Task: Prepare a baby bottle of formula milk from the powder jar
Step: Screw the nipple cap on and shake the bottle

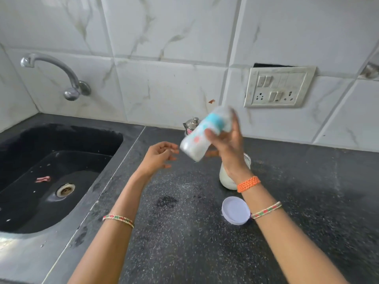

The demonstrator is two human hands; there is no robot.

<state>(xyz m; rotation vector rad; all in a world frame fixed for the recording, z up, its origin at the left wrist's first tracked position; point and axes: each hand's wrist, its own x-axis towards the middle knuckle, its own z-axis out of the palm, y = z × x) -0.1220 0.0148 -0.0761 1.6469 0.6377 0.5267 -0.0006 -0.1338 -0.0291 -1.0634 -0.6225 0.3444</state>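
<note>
A single wide-angle camera worn on the person's head looks forward and down over a dark speckled countertop (184, 232), close enough that both forearms enter from the bottom edge. The sink (51, 226) fills the left side, the tiled wall (164, 37) spans the top, its lines bowed by the lens. No second view shares the scene.

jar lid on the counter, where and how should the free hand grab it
Grip the jar lid by its raised rim, coming straight down from above. It lies flat, hollow side up, so the rim is exposed all round. The left hand is empty; the right hand holds the baby bottle.
</note>
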